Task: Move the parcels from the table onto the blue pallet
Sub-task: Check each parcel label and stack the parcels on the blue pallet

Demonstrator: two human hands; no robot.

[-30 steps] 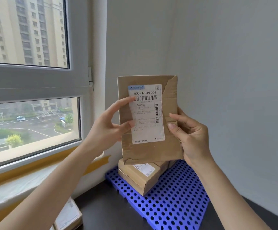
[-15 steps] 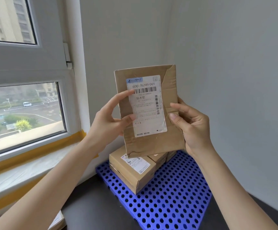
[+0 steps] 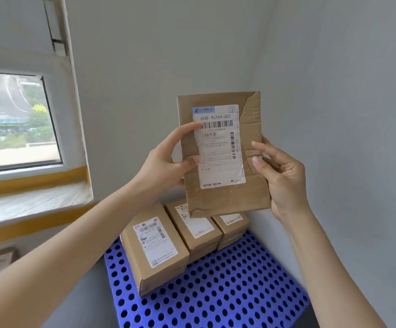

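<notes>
3 boxes point(image 3: 193, 235) at back, pallet point(image 3: 227, 292) front free

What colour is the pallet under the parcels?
Blue, with rows of round holes; the head view shows the pallet clearly.

Creased matt brown cardboard parcel point(image 3: 223, 157) with glossy white paper label point(image 3: 219, 147); perforated glossy blue plastic pallet point(image 3: 227, 290).

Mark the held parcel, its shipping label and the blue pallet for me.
held parcel point(image 3: 255, 192): head view, bare cardboard at its lower right.
shipping label point(image 3: 218, 147): head view, middle of the white sheet.
blue pallet point(image 3: 239, 285): head view, bare perforated top in front of the stacked boxes.
</notes>
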